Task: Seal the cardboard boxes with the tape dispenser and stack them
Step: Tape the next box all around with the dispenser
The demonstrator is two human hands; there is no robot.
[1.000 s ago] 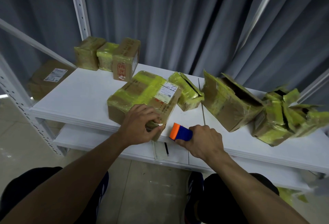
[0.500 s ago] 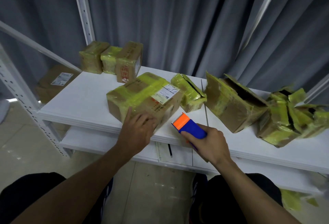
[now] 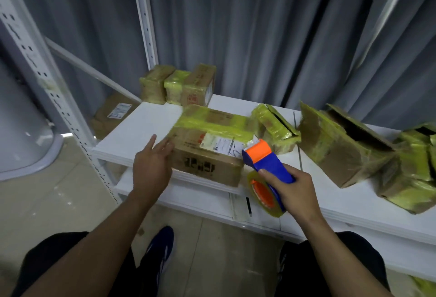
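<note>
While the right hand (image 3: 295, 190) holds the blue-and-orange tape dispenser (image 3: 266, 162), grip clenched round the handle, the orange head sits just off the near right corner of the main box (image 3: 207, 169). The tape roll (image 3: 264, 193) hangs in front of the shelf (image 3: 141, 131) edge. Left hand (image 3: 151, 169): grip released, fingers straight, tips at the box's left end, touching it by the look.

Main box lies flat at the front of the white shelf, closed, yellow-green tape across the top, white label (image 3: 223, 143) near right.

Back left: 3 small taped boxes (image 3: 179, 86) in a row vs. the grey curtain (image 3: 259, 37). Right of the main box: a small box (image 3: 274, 124) w/ flap open, then a bigger open box (image 3: 335, 143), then a crumpled taped one (image 3: 410, 167) far right. Another labelled box (image 3: 113, 115) sits lower left, behind the rack post (image 3: 47, 84). Blue shoe (image 3: 162, 249) on the floor below.
</note>
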